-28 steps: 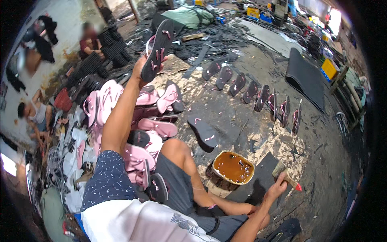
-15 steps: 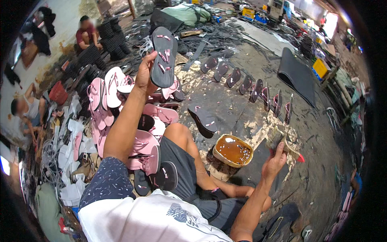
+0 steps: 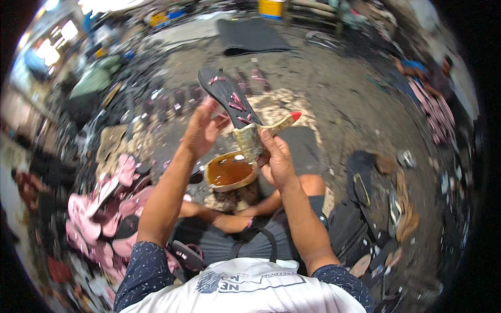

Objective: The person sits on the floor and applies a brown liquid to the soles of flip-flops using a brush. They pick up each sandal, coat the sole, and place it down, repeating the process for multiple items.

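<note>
My left hand grips the edge of a dark flip-flop, its fingers partly hidden behind it. The flip-flop is tilted up and shows short pink strap ends on its facing side. My right hand is closed round a flat brush, crusted pale yellow, with a red-tipped handle. The brush head overlaps the flip-flop's lower end; whether it touches I cannot tell. Under both hands stands a bowl of glossy amber-brown liquid with a crusted rim.
Pink and white flip-flops lie heaped at my left. Beyond the bowl, a blurred row of dark flip-flops lies on the ground. A dark folded sheet is farther off. Dark scraps and footwear lie at my right; another person is at the far right.
My view has swung to the right. My left hand has brought the flip-flop across, and the brush in my right hand has come up to its lower end.
</note>
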Action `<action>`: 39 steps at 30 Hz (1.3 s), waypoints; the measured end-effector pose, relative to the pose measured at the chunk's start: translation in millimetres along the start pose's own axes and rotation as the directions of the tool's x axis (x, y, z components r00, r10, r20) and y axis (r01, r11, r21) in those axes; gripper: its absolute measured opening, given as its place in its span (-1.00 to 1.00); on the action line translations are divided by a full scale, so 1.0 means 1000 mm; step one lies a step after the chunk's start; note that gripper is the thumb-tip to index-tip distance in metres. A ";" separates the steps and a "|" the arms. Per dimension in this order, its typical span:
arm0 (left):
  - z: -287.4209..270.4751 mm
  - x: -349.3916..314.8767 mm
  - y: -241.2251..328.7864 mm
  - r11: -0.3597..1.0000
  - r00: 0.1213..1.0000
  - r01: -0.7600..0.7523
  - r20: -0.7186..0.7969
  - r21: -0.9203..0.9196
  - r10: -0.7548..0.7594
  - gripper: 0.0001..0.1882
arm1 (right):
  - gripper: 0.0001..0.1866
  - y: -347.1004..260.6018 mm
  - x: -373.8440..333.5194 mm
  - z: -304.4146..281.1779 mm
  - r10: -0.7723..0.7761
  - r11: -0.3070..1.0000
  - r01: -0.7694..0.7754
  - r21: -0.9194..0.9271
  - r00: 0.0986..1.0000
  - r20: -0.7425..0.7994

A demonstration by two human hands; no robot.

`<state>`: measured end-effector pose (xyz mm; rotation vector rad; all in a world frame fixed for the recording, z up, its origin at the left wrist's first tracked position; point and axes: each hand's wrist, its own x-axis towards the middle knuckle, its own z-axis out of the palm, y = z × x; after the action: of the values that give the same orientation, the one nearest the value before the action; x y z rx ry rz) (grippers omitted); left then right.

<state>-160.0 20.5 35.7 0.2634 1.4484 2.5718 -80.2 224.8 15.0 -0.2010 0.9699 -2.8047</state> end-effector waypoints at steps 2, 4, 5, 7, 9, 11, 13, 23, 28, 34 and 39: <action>0.028 0.030 -0.001 0.963 0.971 0.209 -0.153 0.172 -0.183 -0.18 | -0.61 -0.049 -0.015 -0.034 -0.113 0.987 0.106 -0.121 0.992 -0.055; 0.052 0.060 -0.011 0.889 0.984 0.176 -0.090 0.423 -0.152 -0.25 | -0.62 -0.091 -0.038 -0.070 -0.198 0.926 0.155 -0.343 0.976 -0.094; 0.071 0.076 -0.014 0.790 0.999 0.033 0.007 0.612 -0.047 -0.33 | -0.64 -0.117 -0.052 -0.071 -0.240 0.852 0.119 -0.509 0.954 -0.179; 0.149 0.082 -0.027 0.438 0.861 -0.502 0.386 0.746 0.330 -0.53 | -0.64 -0.165 -0.084 -0.088 -0.312 0.774 0.106 -0.624 0.922 -0.231; 0.218 0.076 -0.045 0.577 0.586 -0.699 0.801 0.423 0.124 -0.54 | -0.64 -0.205 -0.123 -0.103 -0.393 0.701 0.084 -0.708 0.874 -0.286; 0.276 0.074 -0.082 0.542 0.155 -0.817 0.980 0.198 -0.124 -0.20 | -0.65 -0.236 -0.166 -0.120 -0.468 0.674 0.114 -0.729 0.830 -0.303; 0.309 0.075 -0.114 0.240 -0.011 -0.970 0.985 0.031 -0.172 -0.29 | -0.66 -0.255 -0.205 -0.115 -0.495 0.651 0.058 -0.757 0.788 -0.366; 0.375 0.149 -0.221 0.023 0.514 -0.854 0.849 0.520 -0.119 -0.32 | -0.66 -0.244 -0.352 -0.135 -0.683 0.634 0.049 -0.772 0.503 -0.530; 0.365 0.025 -0.178 0.373 0.417 -0.868 0.889 0.328 0.187 -0.26 | -0.70 -0.230 -0.317 -0.148 -0.690 0.679 0.213 -0.702 0.510 -0.513; 0.212 -0.009 -0.197 0.936 0.747 0.337 0.577 0.102 -0.332 -0.33 | -0.62 -0.165 -0.176 -0.137 -0.444 0.887 0.322 -0.331 0.793 -0.418; 0.129 -0.020 -0.127 0.964 0.985 -0.103 0.106 -0.247 0.133 -0.28 | -0.57 -0.057 -0.091 -0.082 0.042 0.985 -0.042 0.166 0.999 -0.001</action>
<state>-101.0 187.0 -8.1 0.4752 1.0973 2.7382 -12.1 336.1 -19.8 -0.1506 0.7274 -2.8295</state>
